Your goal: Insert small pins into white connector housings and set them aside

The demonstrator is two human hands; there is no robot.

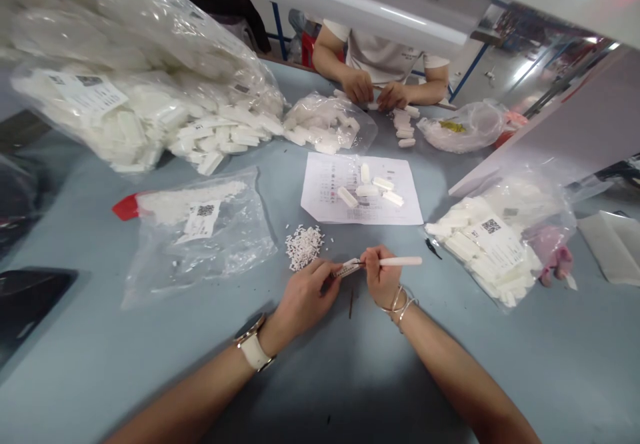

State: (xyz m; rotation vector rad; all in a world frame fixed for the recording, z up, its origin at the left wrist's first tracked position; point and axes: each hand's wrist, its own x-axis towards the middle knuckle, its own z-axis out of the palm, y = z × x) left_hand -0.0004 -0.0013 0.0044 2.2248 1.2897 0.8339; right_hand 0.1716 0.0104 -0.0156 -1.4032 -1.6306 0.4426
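My left hand [309, 295] is closed on a small white plastic housing [349, 268] with a row of dark slots along it. In my right hand [383, 277] is a thin tool with a white handle [406, 261], its dark tip at the right end of the housing. A heap of tiny white pieces [304, 247] lies just beyond my left hand. Behind both hands, a printed sheet [320, 187] carries several white housings [367, 191]. A thin dark stick [351, 304] rests on the table between my wrists.
Large clear bags of white parts [145, 117] fill the back left. A flatter bag [220, 257] with a red scoop [126, 208] lies at left. Another bag of parts [490, 247] and black tweezers [433, 249] are at right. Across the table [310, 391], a co-worker's hands [375, 94] handle white pieces.
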